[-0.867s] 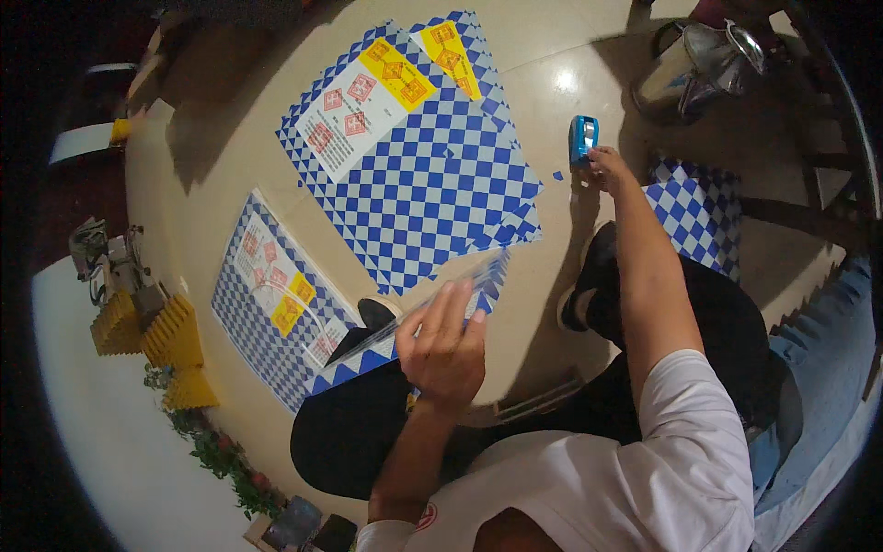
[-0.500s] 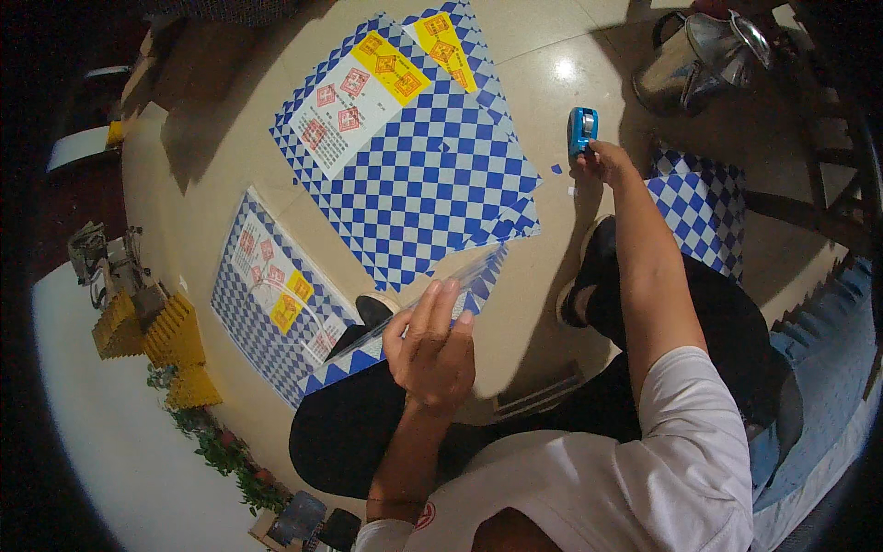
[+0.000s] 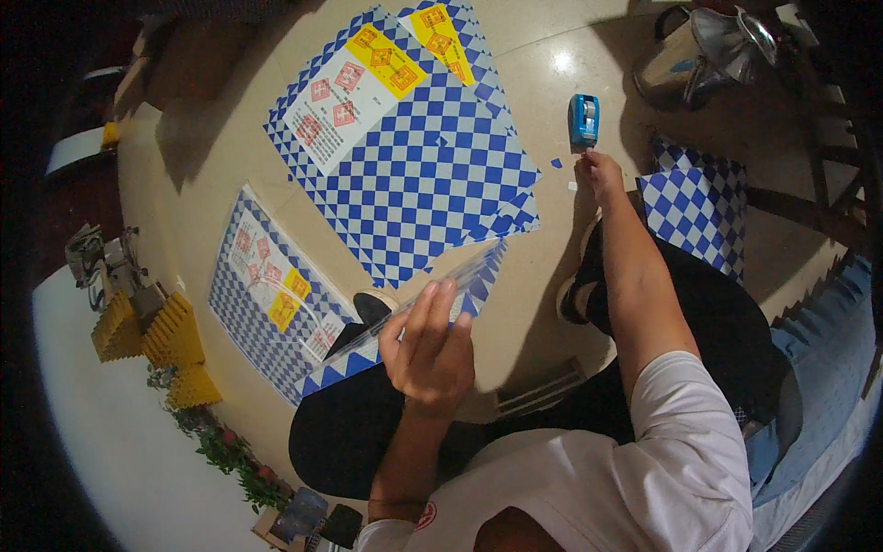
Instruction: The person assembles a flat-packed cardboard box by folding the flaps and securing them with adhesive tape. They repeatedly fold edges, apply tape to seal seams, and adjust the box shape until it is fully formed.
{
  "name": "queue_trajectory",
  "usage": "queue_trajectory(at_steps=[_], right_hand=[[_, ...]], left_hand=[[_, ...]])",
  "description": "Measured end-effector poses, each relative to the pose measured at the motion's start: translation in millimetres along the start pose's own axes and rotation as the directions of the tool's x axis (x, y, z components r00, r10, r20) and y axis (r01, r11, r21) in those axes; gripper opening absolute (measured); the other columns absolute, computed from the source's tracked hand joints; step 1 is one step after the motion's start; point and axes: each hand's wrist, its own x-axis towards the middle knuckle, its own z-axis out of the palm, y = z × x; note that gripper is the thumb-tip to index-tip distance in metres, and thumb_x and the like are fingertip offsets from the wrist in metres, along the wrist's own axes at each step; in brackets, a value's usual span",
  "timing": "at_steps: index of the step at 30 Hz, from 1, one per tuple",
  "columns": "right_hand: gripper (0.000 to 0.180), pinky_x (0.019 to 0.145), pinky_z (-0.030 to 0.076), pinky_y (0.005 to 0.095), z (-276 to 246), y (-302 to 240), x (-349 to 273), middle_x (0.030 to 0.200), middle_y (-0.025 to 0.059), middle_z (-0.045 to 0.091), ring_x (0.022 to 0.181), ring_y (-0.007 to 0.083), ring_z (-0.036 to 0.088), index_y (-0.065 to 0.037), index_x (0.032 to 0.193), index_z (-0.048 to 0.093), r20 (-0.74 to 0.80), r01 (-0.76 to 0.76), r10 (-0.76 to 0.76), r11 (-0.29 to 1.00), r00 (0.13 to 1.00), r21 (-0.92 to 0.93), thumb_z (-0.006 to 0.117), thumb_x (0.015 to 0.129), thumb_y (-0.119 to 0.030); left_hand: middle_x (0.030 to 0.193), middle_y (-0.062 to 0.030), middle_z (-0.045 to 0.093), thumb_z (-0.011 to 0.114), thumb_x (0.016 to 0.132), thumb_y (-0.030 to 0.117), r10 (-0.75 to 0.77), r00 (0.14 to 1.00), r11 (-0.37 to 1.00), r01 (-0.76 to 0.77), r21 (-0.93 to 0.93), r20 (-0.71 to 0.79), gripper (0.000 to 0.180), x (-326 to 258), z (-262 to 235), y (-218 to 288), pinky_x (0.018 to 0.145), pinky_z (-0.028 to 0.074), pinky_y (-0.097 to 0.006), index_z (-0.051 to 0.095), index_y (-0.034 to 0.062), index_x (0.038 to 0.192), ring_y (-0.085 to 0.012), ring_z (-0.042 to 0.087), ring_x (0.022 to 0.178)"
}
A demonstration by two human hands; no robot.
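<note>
My left hand [image 3: 430, 354] is closed over the upper edge of a blue-and-white checkered sheet [image 3: 354, 366] with a clear, shiny border, which slants across my lap. Its fingers lie together; what the thumb does behind the sheet is partly hidden. Farther off to the right, my right hand [image 3: 603, 175] reaches down to the floor, its fingers pinched at the near end of a blue tape dispenser [image 3: 583, 120]. A roll of tape sits in the dispenser. Whatever lies between the fingertips is too small to make out.
Large checkered sheets [image 3: 418, 175] with white and yellow printed panels lie ahead on the floor. Another printed checkered pack [image 3: 262, 285] lies at left, and a checkered piece [image 3: 694, 207] at right. A metal vessel [image 3: 704, 55] stands far right. Small scraps [image 3: 556, 164] lie near the dispenser.
My right hand has drawn back slightly toward me from the tape dispenser's body to its near end. The dispenser has shifted a little farther away. My left hand has hardly moved.
</note>
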Motion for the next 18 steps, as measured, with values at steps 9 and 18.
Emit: queue_trajectory(at_steps=[9,18], right_hand=[[0.023,0.073,0.054,0.0419,-12,5,28,0.087,0.0161,0.071,0.082,0.0265,0.07,-0.002,0.088,0.066,-0.156,0.21,-0.44,0.674,0.884,-0.709,0.067,0.09,-0.024],[0.026,0.078,0.052,0.0384,-1,-27,-7,0.094,0.0128,0.071,0.088,0.0245,0.069,-0.002,0.099,0.067,0.159,0.314,-0.358,0.431,0.92,-0.846,0.066,0.087,-0.025]], left_hand=[[0.122,-0.0179,0.068,0.057,0.092,0.003,-0.022,0.997,1.0,0.022,0.012,0.077,0.008,8,-5,2,0.092,0.042,-0.043,0.064,0.0069,0.094,-0.0327,0.065,0.116],[0.116,-0.0131,0.072,0.07,0.085,0.007,0.016,1.0,0.997,-0.016,0.075,-0.003,0.009,7,-3,0,0.091,0.042,-0.038,0.067,0.0086,0.093,-0.026,0.064,0.118]])
